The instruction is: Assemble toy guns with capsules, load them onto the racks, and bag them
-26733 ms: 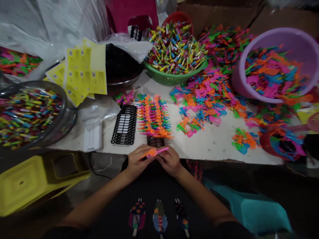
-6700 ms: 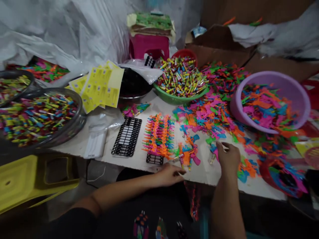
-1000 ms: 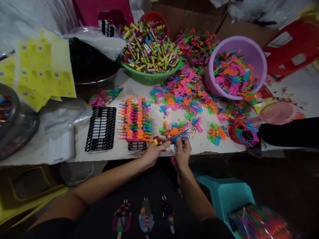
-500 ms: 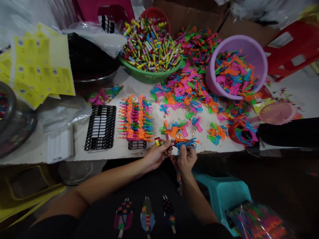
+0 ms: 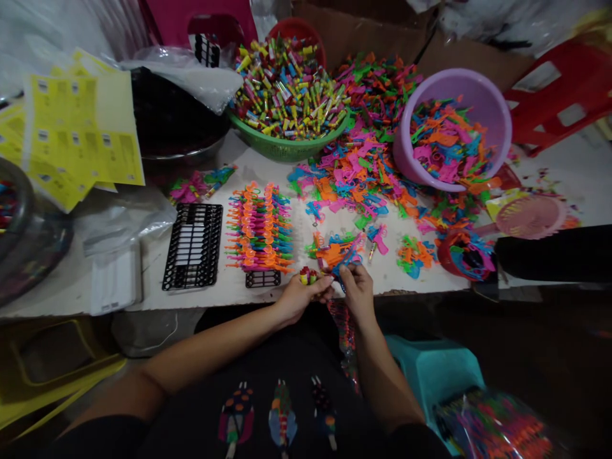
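Observation:
My left hand (image 5: 300,297) is closed around a few small tubes (image 5: 308,275) with yellow and red ends, at the table's front edge. Close beside it, my right hand (image 5: 358,287) pinches a blue plastic toy gun (image 5: 341,273); its fingers partly cover it. Just beyond both hands lies a small heap of orange, pink and green toy guns (image 5: 337,247). A pink toy gun (image 5: 379,240) rests right of that heap. Left of the hands stand stacked rows of colourful toy guns (image 5: 258,229) on a black rack (image 5: 262,278).
An unfilled black rack (image 5: 192,245) lies at left. At the back are a green basket (image 5: 291,148) of tubes, a large toy-gun pile (image 5: 363,159) and a purple tub (image 5: 406,153). A red bowl (image 5: 449,258) stands right. Below are teal (image 5: 435,363) and yellow (image 5: 52,370) stools.
My right hand has moved slightly up and left with the blue toy gun, toward the small heap. The tubes in my left hand have shifted slightly right.

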`<state>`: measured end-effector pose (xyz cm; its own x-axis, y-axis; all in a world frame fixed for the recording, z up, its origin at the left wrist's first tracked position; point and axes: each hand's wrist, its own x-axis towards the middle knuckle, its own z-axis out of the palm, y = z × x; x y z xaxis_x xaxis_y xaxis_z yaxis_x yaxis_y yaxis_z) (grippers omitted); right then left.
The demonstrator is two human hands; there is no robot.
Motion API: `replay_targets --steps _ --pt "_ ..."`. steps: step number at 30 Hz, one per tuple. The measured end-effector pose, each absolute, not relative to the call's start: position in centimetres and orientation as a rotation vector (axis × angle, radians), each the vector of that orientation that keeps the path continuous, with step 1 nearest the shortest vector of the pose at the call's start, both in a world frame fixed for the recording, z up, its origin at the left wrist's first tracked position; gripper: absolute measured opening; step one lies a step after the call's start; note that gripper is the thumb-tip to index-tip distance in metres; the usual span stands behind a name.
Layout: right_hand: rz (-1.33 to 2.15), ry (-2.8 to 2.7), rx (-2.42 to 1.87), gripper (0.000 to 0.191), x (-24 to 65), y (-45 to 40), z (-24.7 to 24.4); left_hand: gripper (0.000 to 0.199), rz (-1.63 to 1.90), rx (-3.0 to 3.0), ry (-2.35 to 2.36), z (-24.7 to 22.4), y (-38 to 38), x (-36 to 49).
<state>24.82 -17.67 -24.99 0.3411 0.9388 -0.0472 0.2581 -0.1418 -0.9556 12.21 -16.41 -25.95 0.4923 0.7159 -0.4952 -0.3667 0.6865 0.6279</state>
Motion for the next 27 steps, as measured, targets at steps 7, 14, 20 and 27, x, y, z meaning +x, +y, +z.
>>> replay_targets --steps 7,14,20,27 --pt "0.154 -1.487 -2.342 0.035 30.1 -8.8 -25.0 0.033 0.578 0.759 1.075 -28.4 -15.9 11.5" --pt "0.360 -1.940 -2.293 0.033 25.3 -0.3 -28.6 0.031 0.653 0.767 1.046 -28.1 -15.8 11.5" --pt "0.602 -1.586 -1.965 0.022 27.7 -3.8 -25.6 0.033 0.750 1.081 0.975 -26.3 -16.1 10.5" --pt "1.250 -1.761 -1.612 0.017 31.1 -13.3 -21.1 0.041 0.875 0.883 0.978 -25.6 -16.0 11.6"
